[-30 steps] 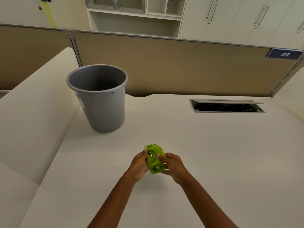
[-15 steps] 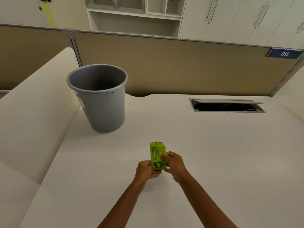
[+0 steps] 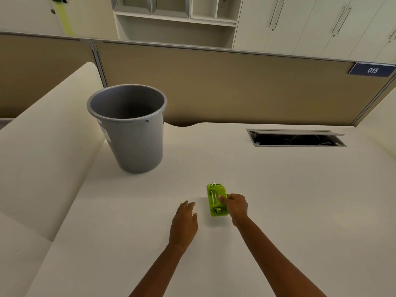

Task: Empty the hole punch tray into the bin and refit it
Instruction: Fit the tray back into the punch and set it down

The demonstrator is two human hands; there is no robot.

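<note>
A small lime-green plastic hole punch [image 3: 216, 200] lies on a cream-white table [image 3: 278, 189], about midway across the table and nearer its front edge than its back, its long side running front to back. The person's right hand [image 3: 235, 205] is closed on the punch's right flank, fingertips [image 3: 220, 197] pressed onto the top face beside a pale metal strip; whether the base tray is seated cannot be told from this angle. The left hand [image 3: 184, 219] sits just to the left of the punch, apart from it, palm down over the table with fingers loosely spread and holding nothing. Both bare forearms reach in from the table's front edge.

Well apart from the punch, toward the table's back-left corner, a round grey plastic waste bin [image 3: 137, 133] stands upright with its mouth open; a white label shows on its left wall, and its inside reads only as dark grey. Near the back edge on the right, a rectangular metal-framed cable hatch [image 3: 296, 138] is set into the table, its flap raised and dark wiring faintly visible within.

A tan fabric partition panel [image 3: 235, 86] with a grey top rail runs along the table's back edge, carrying a dark blue number plate reading "015" [image 3: 372, 70] at its right end. Behind it stand white wall cabinets with long metal handles [image 3: 310, 24] and open white shelving [image 3: 175, 24].
</note>
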